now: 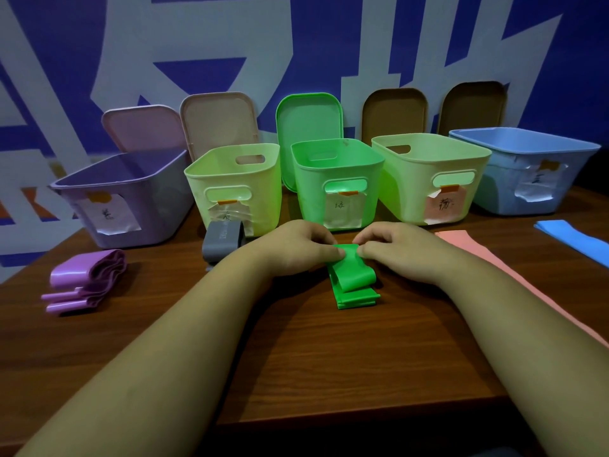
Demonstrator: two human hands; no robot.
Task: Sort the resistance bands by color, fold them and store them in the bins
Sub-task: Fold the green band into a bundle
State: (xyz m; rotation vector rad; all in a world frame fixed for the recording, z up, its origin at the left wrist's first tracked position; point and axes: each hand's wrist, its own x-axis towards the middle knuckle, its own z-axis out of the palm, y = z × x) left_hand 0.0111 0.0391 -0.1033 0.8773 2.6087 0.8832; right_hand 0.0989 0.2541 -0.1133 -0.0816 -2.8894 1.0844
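Hands (329,249) pinch far end of green band (352,282), thumbs and fingers closed on it; band's long axis runs toward green bin (336,183) straight ahead.

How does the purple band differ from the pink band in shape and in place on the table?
The purple band is folded into a loose, layered bundle; the pink band lies flat and stretched out long. The purple band sits at the left, before the purple bin; the pink band runs along the right side. Both rest on the wooden table, outside the bins, and no hand touches either.
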